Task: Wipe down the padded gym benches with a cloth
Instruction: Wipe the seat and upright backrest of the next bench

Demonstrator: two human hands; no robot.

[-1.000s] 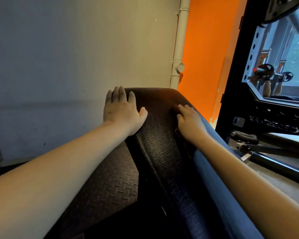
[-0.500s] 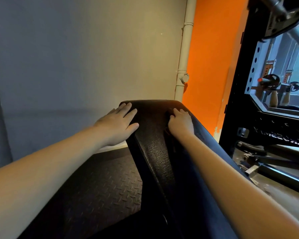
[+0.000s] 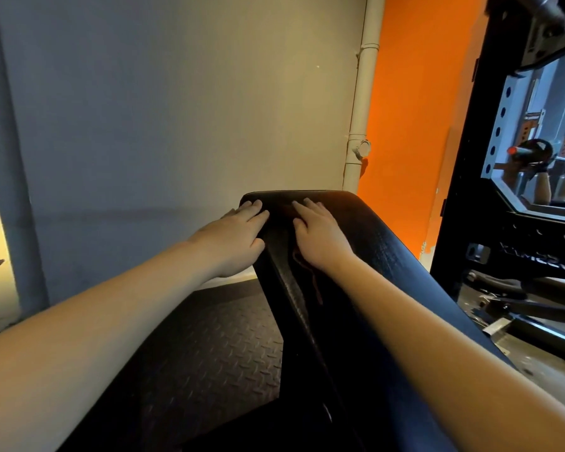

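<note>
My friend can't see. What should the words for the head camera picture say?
The left hand and right hand lie flat on the top end of a black padded bench. Behind stand a grey wall, a white pipe and an orange wall.

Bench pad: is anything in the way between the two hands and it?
Nothing visible blocks them. Both hands rest on the bench pad near its far end: left hand on the left edge, right hand flat on top. A reddish thread trails from under the right hand; what lies beneath it cannot be told.
</note>
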